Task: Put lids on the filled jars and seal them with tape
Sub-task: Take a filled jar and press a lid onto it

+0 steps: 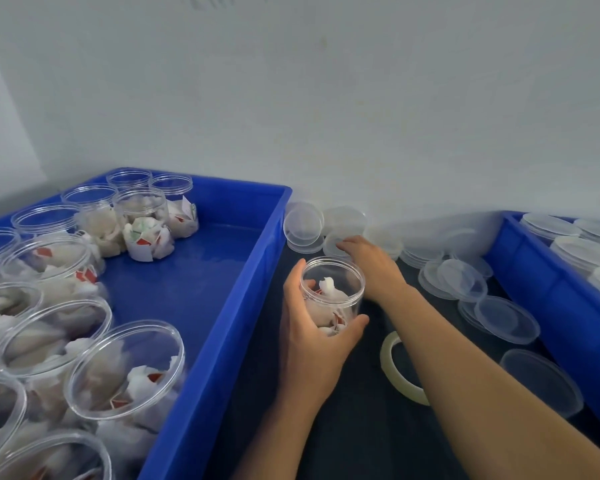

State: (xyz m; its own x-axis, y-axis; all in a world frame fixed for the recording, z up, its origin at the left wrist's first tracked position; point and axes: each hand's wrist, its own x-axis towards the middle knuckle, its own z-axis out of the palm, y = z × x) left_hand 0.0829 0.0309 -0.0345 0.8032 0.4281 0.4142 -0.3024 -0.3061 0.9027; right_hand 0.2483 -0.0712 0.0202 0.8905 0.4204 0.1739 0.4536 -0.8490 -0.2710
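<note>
My left hand (312,337) grips a clear, filled, lidless jar (333,289) standing on the dark table between two blue trays. Beyond the jar, my right hand (368,258) reaches to the loose clear lids by the wall, and its fingers touch a lid (333,244) lying flat there. A roll of clear tape (395,367) lies on the table under my right forearm. Several more lids (458,278) lie scattered to the right.
The big blue tray (222,299) on the left holds several open filled jars (125,368), with bare floor in its middle. Another blue tray (534,285) at right holds stacked lids (582,251). A white wall stands close behind.
</note>
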